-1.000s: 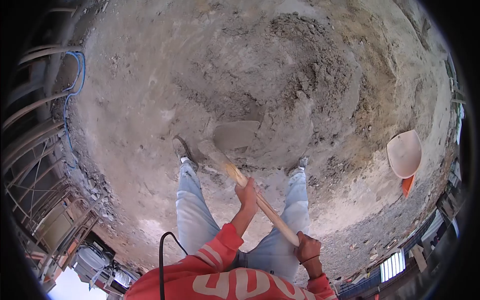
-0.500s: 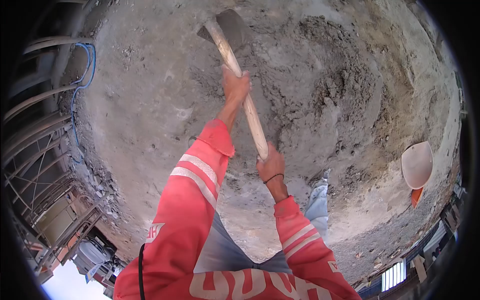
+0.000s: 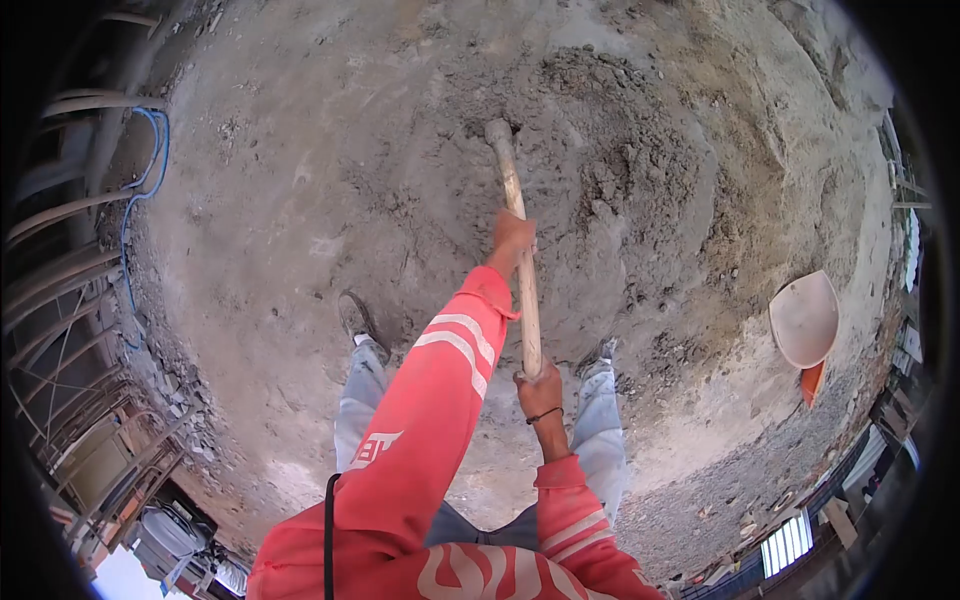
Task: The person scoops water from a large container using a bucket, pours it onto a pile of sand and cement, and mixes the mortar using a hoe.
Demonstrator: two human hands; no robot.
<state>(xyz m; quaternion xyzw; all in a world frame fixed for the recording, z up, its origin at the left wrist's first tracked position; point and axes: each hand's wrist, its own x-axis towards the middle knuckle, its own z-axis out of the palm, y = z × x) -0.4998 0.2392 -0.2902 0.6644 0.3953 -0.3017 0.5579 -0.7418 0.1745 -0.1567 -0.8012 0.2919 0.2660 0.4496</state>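
A hoe with a pale wooden handle (image 3: 529, 300) runs away from me over the ground. Its head end sits down in a wet grey mortar mix (image 3: 620, 165), and the blade is hidden in it. My left hand (image 3: 514, 235) is closed round the middle of the handle. Lower down, my right hand (image 3: 540, 390) grips the handle's near end, with a dark band on the wrist.
My feet stand apart, the left shoe (image 3: 355, 315) showing. A pale scoop-shaped container (image 3: 805, 320) with an orange piece (image 3: 812, 382) under it lies to the right. At left are a blue hose (image 3: 127, 240), curved bars (image 3: 70, 215) and rubble (image 3: 170, 390).
The hoe's blade was in view further out to the left; it has come down into the mix, nearer to me. Both hands moved with the handle, the left one towards me and rightward.
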